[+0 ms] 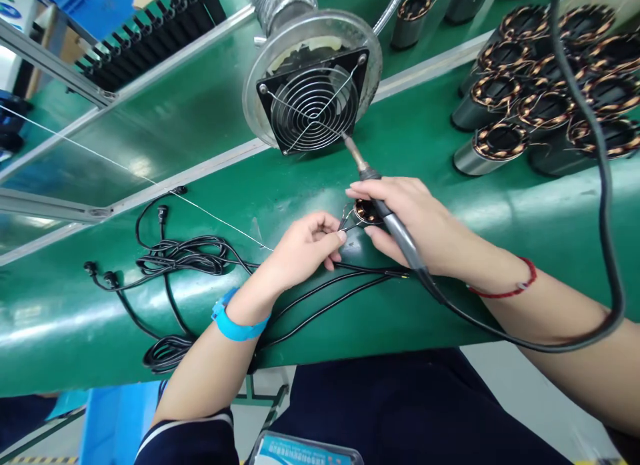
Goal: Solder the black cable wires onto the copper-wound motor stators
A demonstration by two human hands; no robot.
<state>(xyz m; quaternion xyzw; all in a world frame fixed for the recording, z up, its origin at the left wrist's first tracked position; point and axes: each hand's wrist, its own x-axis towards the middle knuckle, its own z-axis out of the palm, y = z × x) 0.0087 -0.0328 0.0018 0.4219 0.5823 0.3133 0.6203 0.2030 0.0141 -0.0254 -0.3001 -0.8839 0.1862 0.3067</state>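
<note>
My right hand (423,221) grips a soldering iron (399,233), whose metal tip points up and away toward a fan grille. Beneath that hand sits a motor stator (367,212) with copper windings, mostly hidden by the fingers. At the stator's left side, my left hand (315,241) pinches a thin dark lead (353,227) between thumb and forefinger. Fine wires rise from the stator close to those fingertips. Black power cables (345,273) run under and beside my left hand, their stripped ends lying just below the stator.
A fume extractor fan (314,108) stands just beyond my hands. Several stators (500,141) crowd the bench's right side. Coiled black cables with plugs (183,258) lie at left. The iron's cord (605,205) loops over my right forearm. Black parts (155,35) line the rear shelf.
</note>
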